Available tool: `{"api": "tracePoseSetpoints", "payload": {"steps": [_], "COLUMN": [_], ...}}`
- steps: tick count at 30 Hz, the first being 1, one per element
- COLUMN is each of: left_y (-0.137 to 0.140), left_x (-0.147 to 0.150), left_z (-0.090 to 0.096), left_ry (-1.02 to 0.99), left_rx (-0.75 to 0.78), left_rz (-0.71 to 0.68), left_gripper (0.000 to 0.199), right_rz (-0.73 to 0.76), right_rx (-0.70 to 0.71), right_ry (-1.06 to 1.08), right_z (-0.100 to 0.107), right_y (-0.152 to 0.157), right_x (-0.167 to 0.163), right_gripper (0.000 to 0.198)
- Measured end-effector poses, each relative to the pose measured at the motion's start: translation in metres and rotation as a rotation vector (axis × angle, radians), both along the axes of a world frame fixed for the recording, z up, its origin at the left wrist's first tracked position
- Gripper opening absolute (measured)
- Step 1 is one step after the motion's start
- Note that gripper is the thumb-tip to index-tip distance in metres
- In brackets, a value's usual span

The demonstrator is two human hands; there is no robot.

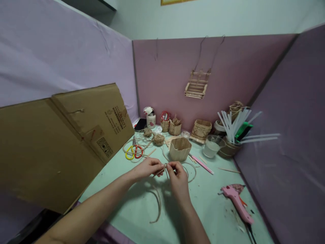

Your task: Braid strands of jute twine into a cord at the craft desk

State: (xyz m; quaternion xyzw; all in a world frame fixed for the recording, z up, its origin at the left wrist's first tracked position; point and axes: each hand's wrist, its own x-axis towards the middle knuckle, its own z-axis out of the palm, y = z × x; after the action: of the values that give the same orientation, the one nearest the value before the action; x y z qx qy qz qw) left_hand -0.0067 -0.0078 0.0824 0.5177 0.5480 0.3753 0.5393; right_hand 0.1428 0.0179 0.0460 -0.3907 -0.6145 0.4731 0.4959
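Both my hands are close together over the middle of the table, working on a length of jute twine (158, 203). My left hand (151, 167) pinches the twine between thumb and fingers. A few centimetres to its right, my right hand (177, 173) pinches the same twine, with a small loop showing between the fingertips. One end of it hangs down in a curve toward the table's front. More twine curls out to the right of my right hand. Just behind the hands stands a small pot made of craft sticks (179, 150).
Yellow and red scissors (134, 152) lie left among loose twine, near a twine ball (158, 139). A pink pen-like tool (202, 164) lies right of the pot. A pink glue gun (237, 201) rests at the right. Glue sticks (231, 125) stand behind; cardboard (76, 135) leans left.
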Motion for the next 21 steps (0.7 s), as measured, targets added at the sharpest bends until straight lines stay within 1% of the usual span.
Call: {"api": "tracePoseSetpoints", "payload": {"steps": [3,5,7,9,12,14,17,21], "left_y": [0.007,0.015,0.025,0.034,0.041,0.042,0.042,0.041], "left_x": [-0.001,-0.004,-0.006,-0.009,-0.011,-0.012,-0.012,-0.011], "left_z": [-0.001,-0.007,-0.016,-0.026,-0.039,-0.046,-0.057,-0.067], "left_ry": [-0.174,-0.239,-0.231,-0.159,-0.079,-0.106,-0.199,-0.235], "left_rx": [-0.112,-0.119,-0.051,0.01,0.044,0.031,0.022,0.001], "left_rz": [0.042,0.075,0.1,0.119,0.152,0.167,0.175,0.152], "left_gripper": [0.04,0.041,0.037,0.031,0.026,0.025,0.026,0.025], "right_rz": [-0.028,-0.015,0.009,0.025,0.023,0.012,-0.012,0.004], "right_rx": [-0.012,-0.064,-0.149,-0.24,-0.33,-0.337,-0.322,-0.357], "right_ry": [0.023,0.059,0.09,0.105,0.081,0.05,0.021,0.064], "right_z": [-0.001,-0.003,-0.006,-0.011,-0.017,-0.021,-0.028,-0.039], "right_y": [0.007,0.015,0.024,0.032,0.041,0.043,0.042,0.037], "right_x": [-0.007,-0.012,-0.017,-0.021,-0.025,-0.026,-0.026,-0.026], "right_gripper": [0.025,0.026,0.03,0.032,0.033,0.033,0.031,0.028]}}
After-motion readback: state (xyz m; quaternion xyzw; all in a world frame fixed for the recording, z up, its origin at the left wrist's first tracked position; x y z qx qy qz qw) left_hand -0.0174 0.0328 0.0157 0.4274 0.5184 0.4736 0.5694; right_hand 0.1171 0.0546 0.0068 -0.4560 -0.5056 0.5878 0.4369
